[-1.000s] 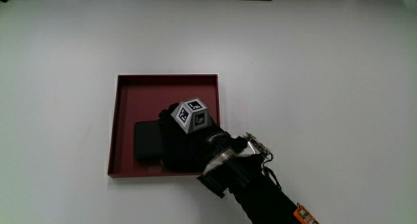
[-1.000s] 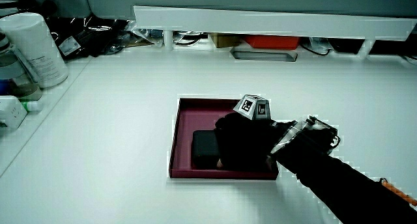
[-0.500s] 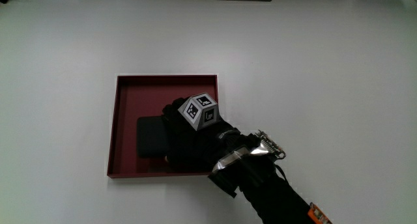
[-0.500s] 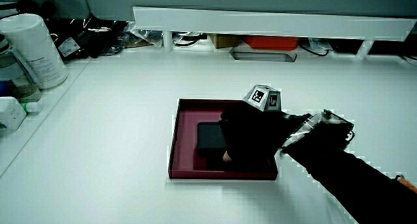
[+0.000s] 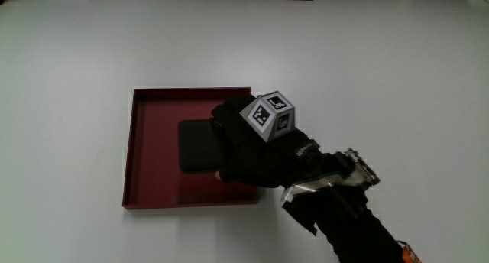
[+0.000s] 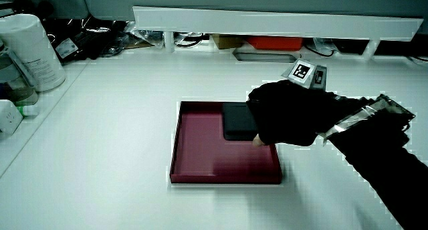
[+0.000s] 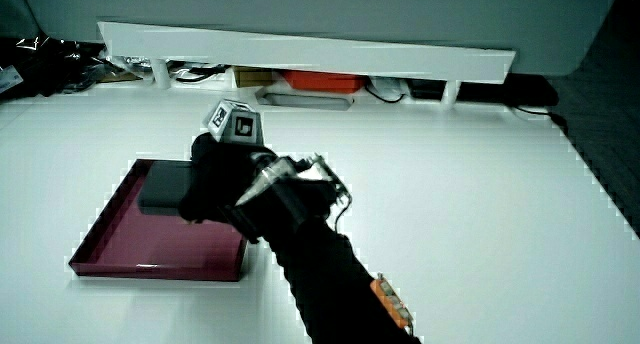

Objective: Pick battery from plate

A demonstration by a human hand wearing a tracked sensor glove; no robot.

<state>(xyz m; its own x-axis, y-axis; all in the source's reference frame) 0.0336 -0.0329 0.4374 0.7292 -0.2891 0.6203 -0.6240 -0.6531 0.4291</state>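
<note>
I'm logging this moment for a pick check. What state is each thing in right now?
battery: flat black block, gripped by the hand, apparently lifted above the plate floor.
plate: red square tray, flat on the table, otherwise bare.
hand: over the plate, closed on the battery.

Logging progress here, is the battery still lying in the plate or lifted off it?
Lifted: the hand grips the battery, which hangs above the plate.

Main view straight down, close over the red tray, both side views low, facing the partition, sharing tray and hand
</note>
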